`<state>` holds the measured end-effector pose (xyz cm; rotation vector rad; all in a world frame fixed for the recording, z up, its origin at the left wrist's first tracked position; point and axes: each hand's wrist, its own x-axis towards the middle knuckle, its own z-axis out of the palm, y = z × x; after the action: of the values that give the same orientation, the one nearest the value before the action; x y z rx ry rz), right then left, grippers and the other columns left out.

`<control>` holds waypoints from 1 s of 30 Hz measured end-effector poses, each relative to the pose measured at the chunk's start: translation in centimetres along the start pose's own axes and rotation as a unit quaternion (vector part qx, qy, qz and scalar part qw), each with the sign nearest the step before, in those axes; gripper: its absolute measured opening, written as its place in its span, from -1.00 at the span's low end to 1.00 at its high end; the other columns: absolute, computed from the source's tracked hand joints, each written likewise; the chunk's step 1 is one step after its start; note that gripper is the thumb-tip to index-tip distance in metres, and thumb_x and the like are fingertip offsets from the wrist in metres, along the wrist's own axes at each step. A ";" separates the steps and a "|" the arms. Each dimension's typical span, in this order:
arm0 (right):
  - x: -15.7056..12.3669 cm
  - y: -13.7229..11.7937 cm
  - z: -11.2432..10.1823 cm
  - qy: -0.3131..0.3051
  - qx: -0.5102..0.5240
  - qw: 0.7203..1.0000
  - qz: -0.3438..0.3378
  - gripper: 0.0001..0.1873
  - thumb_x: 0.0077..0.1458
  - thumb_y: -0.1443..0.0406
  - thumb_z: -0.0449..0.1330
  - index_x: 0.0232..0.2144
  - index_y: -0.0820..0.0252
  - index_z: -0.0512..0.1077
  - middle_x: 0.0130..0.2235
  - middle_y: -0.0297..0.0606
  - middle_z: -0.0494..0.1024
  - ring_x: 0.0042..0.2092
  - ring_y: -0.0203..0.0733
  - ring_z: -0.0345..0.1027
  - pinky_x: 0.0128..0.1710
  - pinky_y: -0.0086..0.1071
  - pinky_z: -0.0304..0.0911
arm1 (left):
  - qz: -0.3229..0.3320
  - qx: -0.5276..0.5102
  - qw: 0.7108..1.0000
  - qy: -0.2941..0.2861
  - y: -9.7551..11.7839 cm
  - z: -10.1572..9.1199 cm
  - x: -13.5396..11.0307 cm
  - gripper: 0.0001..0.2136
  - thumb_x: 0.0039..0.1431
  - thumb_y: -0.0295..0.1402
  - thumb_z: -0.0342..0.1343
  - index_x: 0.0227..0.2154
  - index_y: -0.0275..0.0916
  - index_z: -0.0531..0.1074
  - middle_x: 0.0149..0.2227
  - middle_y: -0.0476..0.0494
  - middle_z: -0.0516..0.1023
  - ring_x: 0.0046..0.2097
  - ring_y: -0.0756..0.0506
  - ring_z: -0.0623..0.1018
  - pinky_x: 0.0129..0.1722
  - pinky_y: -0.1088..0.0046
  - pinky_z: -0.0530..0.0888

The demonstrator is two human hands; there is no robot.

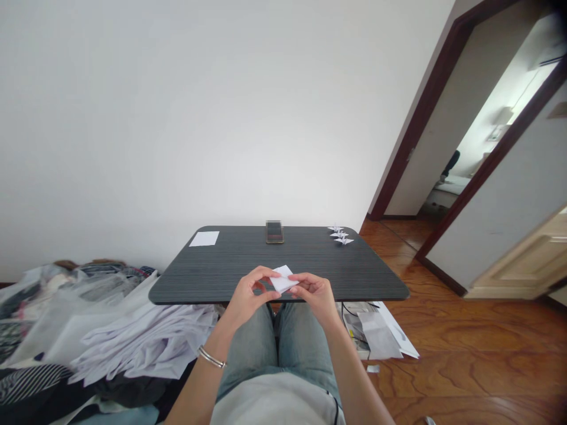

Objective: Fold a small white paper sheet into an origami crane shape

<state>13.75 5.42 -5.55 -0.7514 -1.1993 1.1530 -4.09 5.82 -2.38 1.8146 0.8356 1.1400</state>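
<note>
A small folded sheet of white paper (pixel 284 280) is held over the front edge of the dark table (pixel 239 260). My left hand (pixel 254 290) pinches its left side between thumb and fingers. On its right side, my right hand (pixel 313 290) grips it the same way. The paper looks like a folded square with a corner pointing away from me; its finer creases are too small to tell. Several white paper cranes (pixel 341 235) stand in a row at the table's back right.
White paper sheets (pixel 204 238) lie at the back left of the table, and a phone (pixel 274 232) sits at the back middle. Clothes and plastic bags (pixel 110 330) are heaped left of the table. Papers and cables (pixel 376 333) are below its right side.
</note>
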 end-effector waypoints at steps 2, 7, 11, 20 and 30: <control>-0.1 0.0 0.0 -0.002 0.001 1.000 0.001 -0.80 -0.22 0.33 0.35 -0.41 0.17 0.54 -0.52 -0.32 0.57 -0.52 -0.33 0.38 -0.50 -0.49 0.29 | 0.001 0.003 1.000 0.001 0.0 0.1 0.0 -0.75 -0.07 -0.41 0.21 -0.25 -0.25 0.46 -0.19 -0.16 0.44 -0.20 -0.09 0.43 -0.32 0.49 0.36; -0.2 -0.1 0.1 -0.002 -0.001 1.000 0.003 -0.80 -0.21 0.36 0.34 -0.41 0.15 0.54 -0.50 -0.35 0.58 -0.51 -0.35 0.38 -0.48 -0.51 0.30 | 0.007 0.014 1.000 -0.023 0.1 0.0 -0.1 -0.73 -0.01 -0.44 0.15 -0.18 -0.23 0.44 -0.16 -0.16 0.43 -0.17 -0.09 0.43 -0.30 0.49 0.37; -0.3 -0.1 0.3 -0.008 0.001 1.000 0.007 -0.79 -0.24 0.37 0.35 -0.41 0.16 0.54 -0.49 -0.35 0.58 -0.48 -0.32 0.40 -0.45 -0.48 0.32 | -0.014 0.028 0.999 -0.024 0.4 -0.1 0.0 -0.73 0.01 -0.50 0.09 -0.17 -0.24 0.43 -0.19 -0.15 0.46 -0.20 -0.08 0.45 -0.26 0.47 0.36; -0.5 -0.3 0.7 -0.035 -0.025 0.999 -0.010 -0.88 -0.16 0.36 0.31 -0.44 0.19 0.51 -0.47 -0.32 0.55 -0.44 -0.29 0.40 -0.44 -0.46 0.30 | -0.045 -0.020 0.998 0.049 0.1 0.8 0.3 -0.90 -0.03 -0.41 0.15 -0.41 -0.32 0.49 -0.37 -0.13 0.50 -0.33 -0.06 0.48 -0.34 0.49 0.37; -0.5 -0.3 0.8 0.000 -0.001 0.999 -0.037 -0.91 -0.24 0.34 0.35 -0.55 0.18 0.51 -0.53 -0.35 0.50 -0.48 -0.30 0.34 -0.45 -0.44 0.28 | 0.042 0.003 0.998 0.035 0.0 0.6 -0.2 -0.96 -0.04 -0.45 0.18 -0.47 -0.27 0.50 -0.34 -0.12 0.43 -0.30 -0.04 0.44 -0.32 0.50 0.36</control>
<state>13.05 4.78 -5.23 -0.7026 -1.2191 1.0906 -3.63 5.45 -2.62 1.8387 0.8095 1.2633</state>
